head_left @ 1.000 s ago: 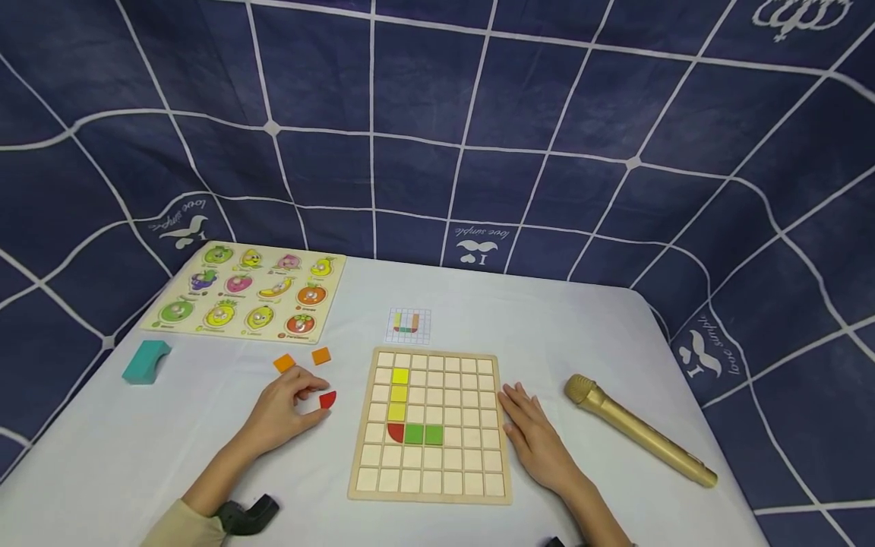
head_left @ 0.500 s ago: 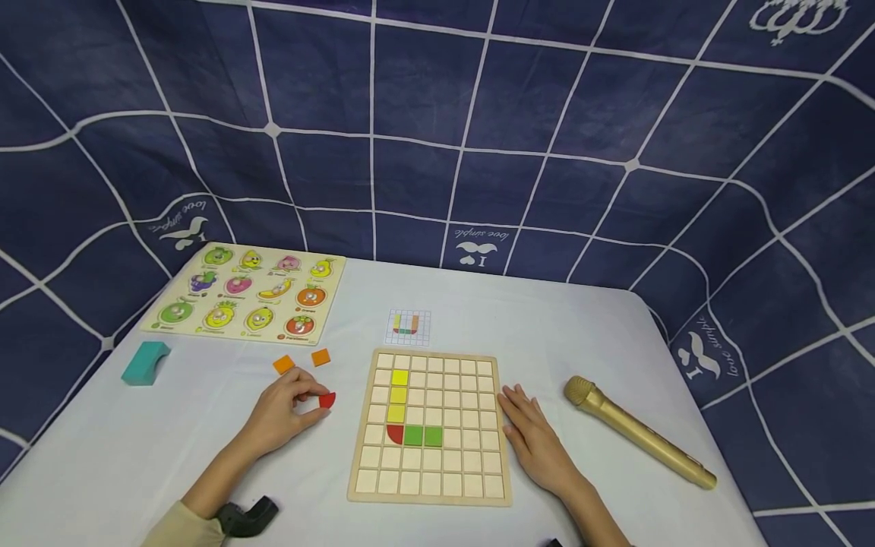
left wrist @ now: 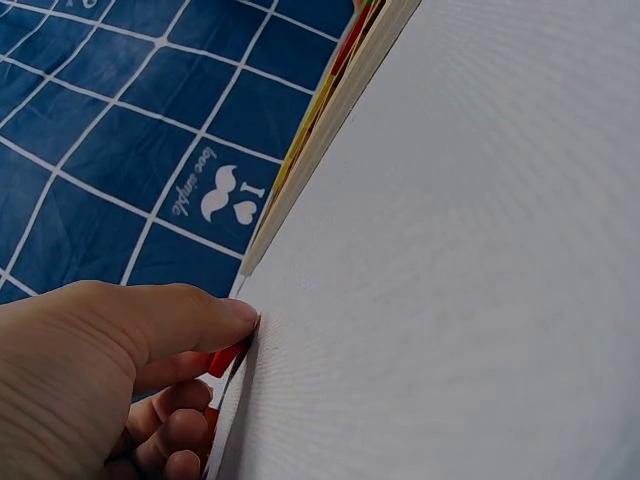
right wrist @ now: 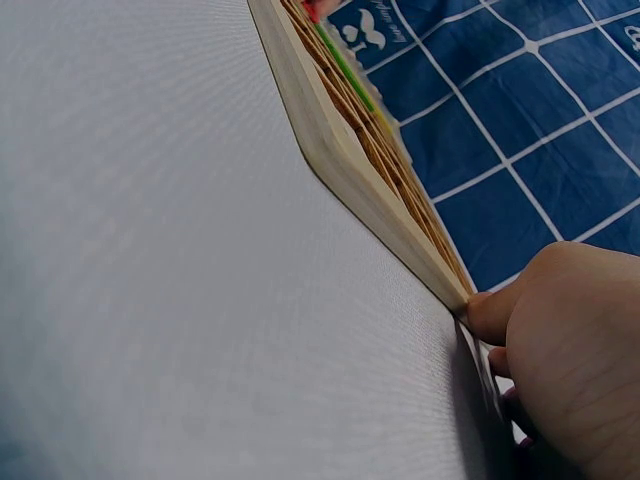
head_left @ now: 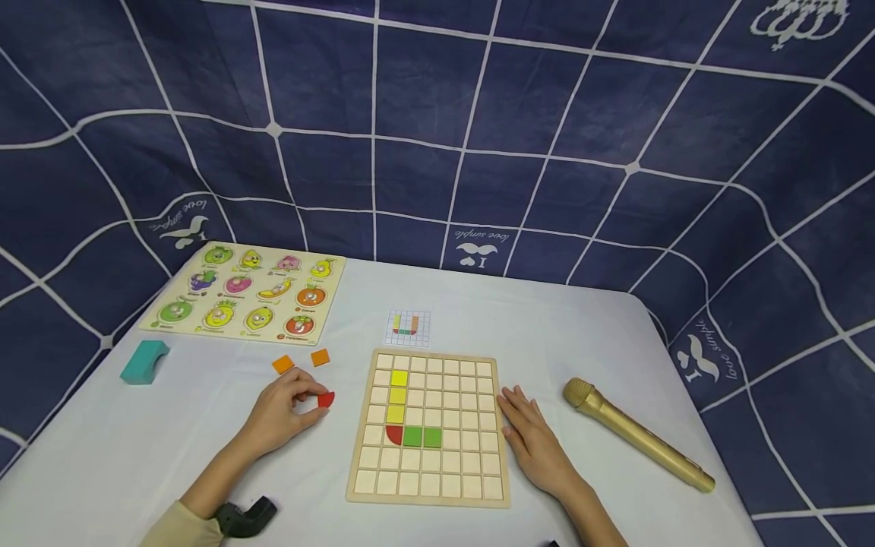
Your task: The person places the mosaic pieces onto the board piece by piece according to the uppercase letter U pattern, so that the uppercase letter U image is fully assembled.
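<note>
My left hand (head_left: 280, 410) pinches a red quarter-circle tile (head_left: 326, 399) between thumb and fingers, left of the wooden grid board (head_left: 424, 501). In the left wrist view, the thumb and curled fingers partly hide this red tile (left wrist: 224, 362). On the board, a column of yellow square tiles (head_left: 398, 395) runs down to another red quarter-circle tile (head_left: 394, 434), with two green square tiles (head_left: 421, 437) to its right. My right hand (head_left: 540, 448) lies with its fingers extended against the board's right edge. The right wrist view shows its thumb touching the board's side (right wrist: 400, 255).
Two orange square tiles (head_left: 320, 357) lie just beyond my left hand. A small pattern card (head_left: 408, 327) sits behind the board. A fruit puzzle board (head_left: 242, 296) and a teal arch block (head_left: 144, 362) are at the left, a gold microphone (head_left: 639, 435) at the right.
</note>
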A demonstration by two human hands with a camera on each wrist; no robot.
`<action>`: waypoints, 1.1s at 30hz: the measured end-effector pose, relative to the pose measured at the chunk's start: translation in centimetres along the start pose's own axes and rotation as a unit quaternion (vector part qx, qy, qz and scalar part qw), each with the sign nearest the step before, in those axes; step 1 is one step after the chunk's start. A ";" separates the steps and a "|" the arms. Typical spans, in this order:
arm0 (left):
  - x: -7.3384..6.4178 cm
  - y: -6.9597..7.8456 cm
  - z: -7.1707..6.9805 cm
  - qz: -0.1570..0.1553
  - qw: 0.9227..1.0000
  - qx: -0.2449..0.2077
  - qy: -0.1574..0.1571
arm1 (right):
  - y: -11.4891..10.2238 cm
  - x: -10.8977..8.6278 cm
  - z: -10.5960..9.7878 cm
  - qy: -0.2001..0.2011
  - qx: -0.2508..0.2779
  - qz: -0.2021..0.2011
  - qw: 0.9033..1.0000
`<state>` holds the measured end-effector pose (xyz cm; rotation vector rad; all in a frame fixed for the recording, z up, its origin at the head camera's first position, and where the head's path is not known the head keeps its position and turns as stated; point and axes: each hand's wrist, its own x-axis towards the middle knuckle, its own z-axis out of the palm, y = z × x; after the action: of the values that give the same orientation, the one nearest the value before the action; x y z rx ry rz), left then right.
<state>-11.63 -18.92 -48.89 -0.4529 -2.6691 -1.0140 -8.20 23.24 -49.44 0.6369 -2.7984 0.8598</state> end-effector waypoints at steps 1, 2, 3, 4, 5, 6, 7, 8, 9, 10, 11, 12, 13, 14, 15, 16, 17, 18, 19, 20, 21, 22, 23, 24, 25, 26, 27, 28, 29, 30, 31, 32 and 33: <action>0.0 0.0 0.0 0.000 1.000 0.000 0.001 | 0.0 0.0 0.0 0.000 0.001 0.000 1.000; 0.0 0.1 0.0 0.001 1.000 -0.001 0.002 | 0.0 0.0 0.0 0.000 0.001 -0.001 1.000; 0.1 0.1 -0.1 0.002 1.000 -0.003 0.004 | 0.0 0.0 0.0 0.000 0.002 -0.002 1.000; 0.1 0.1 -0.1 0.005 1.000 -0.004 0.007 | 0.0 0.0 0.0 0.001 0.001 -0.003 1.000; 0.2 0.2 -0.1 0.007 1.000 -0.005 0.010 | 0.0 0.0 0.0 0.002 0.001 -0.003 1.000; 0.3 0.3 -0.1 0.010 1.000 -0.008 0.013 | 0.0 0.0 0.0 0.002 0.000 -0.004 1.000; 0.3 0.4 -0.1 0.012 1.000 -0.012 0.016 | 0.1 -0.1 0.1 0.003 0.000 -0.004 1.000; 0.4 0.7 -0.1 0.014 1.000 -0.015 0.018 | 0.1 -0.1 0.1 0.003 -0.001 -0.005 1.000; 0.5 1.0 -0.1 0.016 1.000 -0.018 0.020 | 0.1 0.0 0.0 0.002 -0.001 -0.005 1.000; 0.7 1.3 -0.1 0.016 0.999 -0.020 0.019 | 0.1 0.0 0.0 0.002 0.000 -0.005 1.000; 0.8 1.7 -0.1 0.016 0.999 -0.023 0.018 | 0.0 0.0 0.0 0.002 0.001 -0.005 1.000; 0.9 2.2 0.0 0.017 0.999 -0.026 0.015 | 0.1 0.0 0.0 0.002 0.000 -0.007 1.000; 1.0 2.7 0.1 0.019 0.999 -0.025 0.011 | 0.0 0.0 0.0 0.002 0.002 -0.007 1.000; 1.2 3.2 0.2 0.023 0.999 -0.024 0.005 | 0.0 0.0 -0.1 0.001 0.002 -0.008 1.000; 1.3 3.7 0.3 0.026 0.999 -0.025 -0.001 | 0.0 0.0 -0.1 0.001 0.004 -0.008 1.000; 1.4 4.3 0.4 0.028 0.999 -0.026 -0.009 | 0.0 0.0 0.0 0.001 0.003 -0.008 1.000; 1.6 4.8 0.6 0.031 0.999 -0.028 -0.016 | 0.1 0.0 0.0 0.001 0.003 -0.009 1.000; 1.7 5.4 0.9 0.037 0.999 -0.029 -0.023 | 0.1 0.0 0.0 0.000 0.004 -0.008 1.000; 1.9 6.0 1.1 0.041 0.998 -0.031 -0.031 | 0.1 0.0 0.0 -0.001 0.005 -0.008 1.000; 2.0 6.7 1.4 0.045 0.998 -0.036 -0.040 | 0.1 0.0 0.0 -0.001 0.006 -0.007 1.000; 2.2 7.3 1.7 0.049 0.997 -0.041 -0.049 | 0.1 0.0 0.0 -0.001 0.006 -0.007 1.000; 2.4 8.0 2.0 0.054 0.996 -0.046 -0.057 | 0.1 0.0 0.0 0.000 0.006 -0.007 1.000; 2.6 8.6 2.3 0.060 0.995 -0.051 -0.065 | 0.1 0.0 0.1 0.000 0.006 -0.006 1.000; 2.7 9.2 2.7 0.067 0.993 -0.057 -0.073 | 0.1 0.1 0.0 -0.001 0.006 -0.006 1.000; 2.9 9.8 3.1 0.074 0.992 -0.062 -0.080 | 0.2 0.0 0.0 0.000 0.004 -0.006 1.000; 3.0 10.3 3.5 0.083 0.991 -0.065 -0.087 | 0.1 0.1 0.0 -0.001 0.004 -0.005 1.000; 3.2 10.9 4.0 0.091 0.989 -0.069 -0.092 | 0.2 0.1 0.0 0.000 0.002 -0.006 1.000; 3.3 11.3 4.4 0.099 0.988 -0.071 -0.098 | 0.2 0.0 0.1 0.000 0.000 -0.008 1.000; 3.4 11.7 4.8 0.107 0.986 -0.073 -0.103 | 0.2 0.0 0.0 0.000 0.001 -0.008 1.000; 3.4 12.2 5.2 0.115 0.985 -0.074 -0.109 | 0.2 0.1 0.0 -0.001 0.002 -0.009 1.000; 3.5 12.5 5.6 0.122 0.983 -0.075 -0.116 | 0.2 0.1 0.0 -0.001 0.001 -0.010 1.000; 3.5 12.9 6.0 0.125 0.981 -0.077 -0.125 | 0.2 0.1 0.0 0.000 0.001 -0.010 1.000; 3.6 13.2 6.4 0.128 0.979 -0.079 -0.135 | 0.1 0.1 0.0 -0.001 0.001 -0.010 1.000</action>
<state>-10.77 -4.55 -44.42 -1.0050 -2.6697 -1.1606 -8.33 23.34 -49.46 0.6657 -2.7882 0.8582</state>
